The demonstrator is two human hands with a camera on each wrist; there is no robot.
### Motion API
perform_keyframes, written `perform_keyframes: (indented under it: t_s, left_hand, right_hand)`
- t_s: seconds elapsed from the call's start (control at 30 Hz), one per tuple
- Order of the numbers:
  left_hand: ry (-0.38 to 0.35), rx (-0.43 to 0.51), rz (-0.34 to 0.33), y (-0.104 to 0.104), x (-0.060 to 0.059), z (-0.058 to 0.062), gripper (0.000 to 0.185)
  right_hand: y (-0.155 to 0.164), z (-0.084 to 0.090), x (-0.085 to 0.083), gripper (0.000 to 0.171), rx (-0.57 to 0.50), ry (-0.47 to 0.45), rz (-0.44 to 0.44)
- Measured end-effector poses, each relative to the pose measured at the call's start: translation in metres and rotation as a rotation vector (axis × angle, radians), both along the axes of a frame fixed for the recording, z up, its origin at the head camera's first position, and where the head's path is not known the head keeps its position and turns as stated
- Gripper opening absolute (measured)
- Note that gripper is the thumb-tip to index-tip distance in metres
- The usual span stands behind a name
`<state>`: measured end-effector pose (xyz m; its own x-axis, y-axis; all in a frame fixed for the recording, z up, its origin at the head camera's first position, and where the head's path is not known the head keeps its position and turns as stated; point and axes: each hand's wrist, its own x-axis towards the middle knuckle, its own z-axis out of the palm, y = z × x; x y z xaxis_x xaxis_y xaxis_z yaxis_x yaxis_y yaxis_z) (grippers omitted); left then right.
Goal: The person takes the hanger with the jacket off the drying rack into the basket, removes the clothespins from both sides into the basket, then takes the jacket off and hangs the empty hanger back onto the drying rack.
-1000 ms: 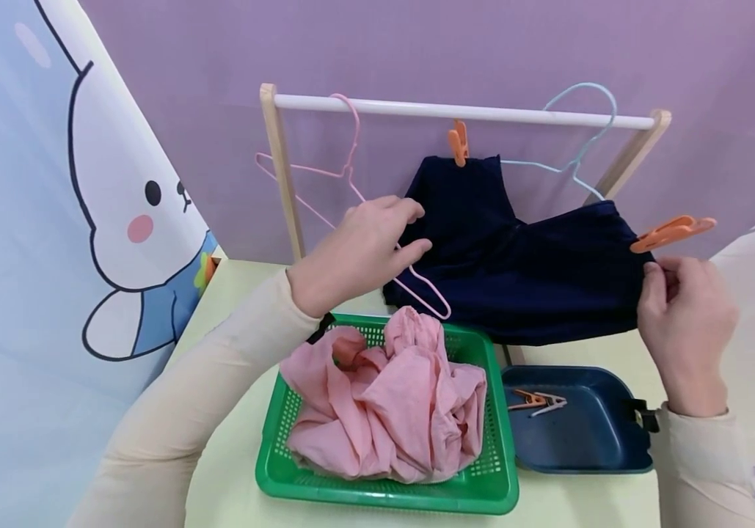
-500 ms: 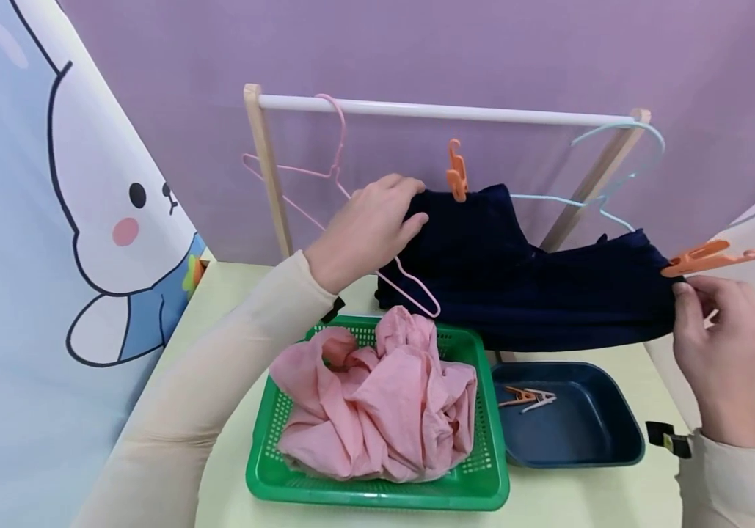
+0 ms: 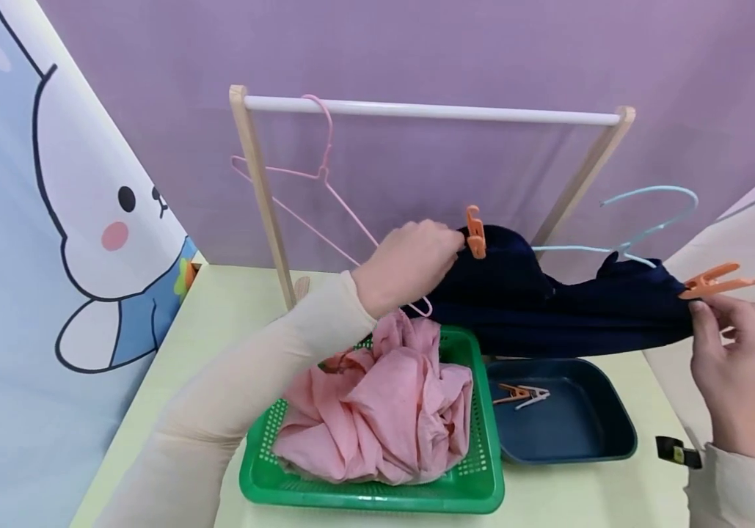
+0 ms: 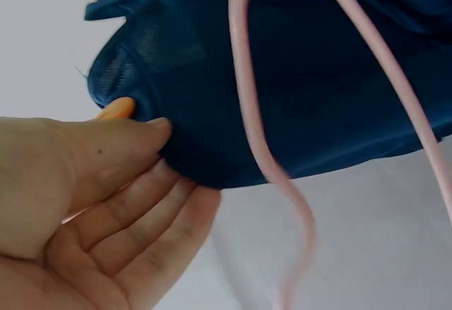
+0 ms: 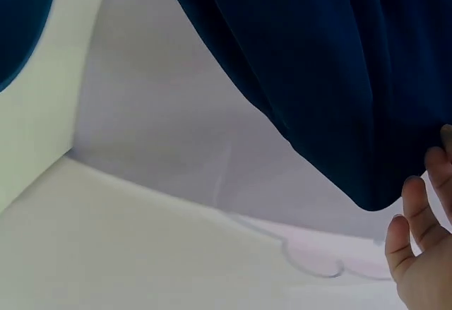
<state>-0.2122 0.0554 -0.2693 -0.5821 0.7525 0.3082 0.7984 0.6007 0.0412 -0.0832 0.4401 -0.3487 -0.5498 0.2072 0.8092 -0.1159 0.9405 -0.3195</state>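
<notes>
A dark navy garment (image 3: 509, 301) hangs stretched between my two hands, along with a light blue hanger (image 3: 569, 248). One orange clothespin (image 3: 476, 233) is clipped near its left end, another orange clothespin (image 3: 723, 279) at its right corner. My left hand (image 3: 410, 264) pinches the left edge; the left wrist view shows thumb and fingers on the cloth (image 4: 191, 112). Just under the right clothespin, my right hand (image 3: 740, 359) pinches the other corner. The hanger's hook is off the rack's bar. Cloth covers much of the hanger.
A white bar (image 3: 430, 111) on wooden legs stands behind, bearing a pink hanger (image 3: 327, 150) that passes close to my left hand. In front sit a green basket (image 3: 377, 502) with pink cloth (image 3: 390, 411) and a dark blue tray (image 3: 569, 455) holding clothespins (image 3: 512, 394).
The light blue hanger has come off the bar and dropped lower, garment included. My left hand has moved right and down and now pinches the cloth; my right hand has shifted right and down.
</notes>
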Motion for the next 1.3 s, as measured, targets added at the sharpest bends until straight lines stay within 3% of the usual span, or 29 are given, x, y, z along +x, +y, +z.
perform_keyframes:
  t_s: [0.2,0.37,0.53,0.63,0.87,1.1,1.3]
  left_hand:
    - [0.051,-0.135,-0.064,0.01,0.041,-0.017,0.02]
    - [0.077,-0.137,-0.124,0.008,0.07,-0.039,0.012]
    - [0.041,-0.09,-0.116,-0.006,0.084,-0.068,0.01]
    - [0.032,-0.076,-0.091,-0.026,0.086,-0.078,0.01]
    - [0.056,0.015,0.018,-0.089,0.084,-0.07,0.019]
    - [0.046,0.179,0.157,-0.153,0.082,-0.06,0.02]
    - [-0.03,0.307,0.235,-0.198,0.101,-0.064,0.023]
  right_hand:
    - [0.017,-0.018,-0.005,0.018,-0.023,-0.047,-0.035]
    - [0.025,-0.034,-0.008,0.014,-0.017,-0.069,-0.029]
    - [0.02,-0.042,-0.007,0.012,-0.004,-0.068,0.034]
    - [0.006,-0.042,-0.005,0.013,0.036,-0.039,0.092]
    - [-0.052,-0.026,0.002,0.06,0.088,0.123,0.26]
    - [-0.12,0.003,0.006,0.054,0.172,0.256,0.42]
    - [-0.159,0.015,0.014,0.05,0.205,0.262,0.551]
